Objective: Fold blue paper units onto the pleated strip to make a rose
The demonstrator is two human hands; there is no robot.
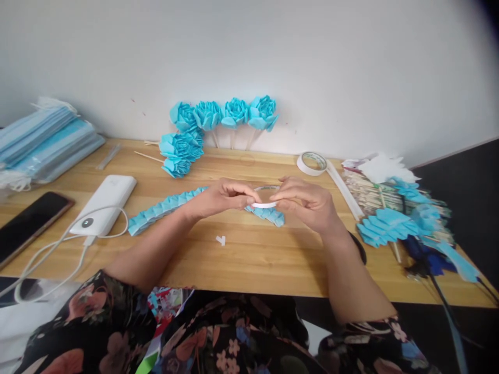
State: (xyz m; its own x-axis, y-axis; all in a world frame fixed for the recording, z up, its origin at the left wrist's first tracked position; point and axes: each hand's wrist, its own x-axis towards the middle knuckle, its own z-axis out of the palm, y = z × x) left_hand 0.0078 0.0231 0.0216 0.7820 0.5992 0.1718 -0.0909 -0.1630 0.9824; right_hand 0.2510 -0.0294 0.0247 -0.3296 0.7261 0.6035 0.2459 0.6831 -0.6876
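Between my two hands, above the table, is a narrow roll of white tape (pixel 264 205). My left hand (pixel 230 197) pinches its left side with thumb and fingertips. On the right side, the fingers of my right hand (pixel 306 200) close on the same roll. Just below it, a folded blue strip (pixel 268 215) lies on the wood, partly hidden by the tape and hands. A longer pleated blue strip (pixel 163 209) runs out from behind my left forearm. A small white scrap (pixel 221 240) rests on the table in front of me.
Blue paper-like roses (pixel 236 112) on sticks stand against the wall. Left are stacked face masks (pixel 47 143), a phone (pixel 29 223) and a cabled power bank (pixel 105 202). Another tape roll (pixel 312 163), bundled sticks (pixel 364 192) and pleated blue pieces (pixel 388 227) lie right.
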